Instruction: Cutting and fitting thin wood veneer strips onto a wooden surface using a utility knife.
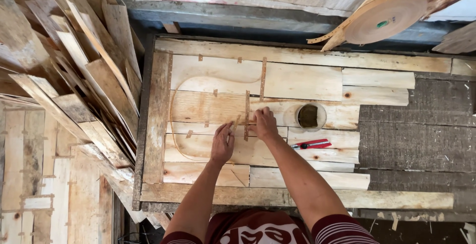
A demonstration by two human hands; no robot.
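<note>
Pale veneer sheets (258,120) lie edge to edge on the bench (396,140), joined by short brown tape strips (247,115); a long curved tape line loops across them. Tape roll (384,17) hangs upper right, tan disc. Red knife (311,145) and round cup (310,116) just right of the hands. Left hand (222,142): grip pinching a tape piece (236,122). Right hand (265,124): fingers flat, released, pressing tape at a seam.

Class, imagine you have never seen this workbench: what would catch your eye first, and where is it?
First, the two bare hands at the centre: the left hand and right hand press a strip of brown tape onto pale veneer sheets. A red utility knife lies right of them, and a big tape roll hangs top right.
</note>
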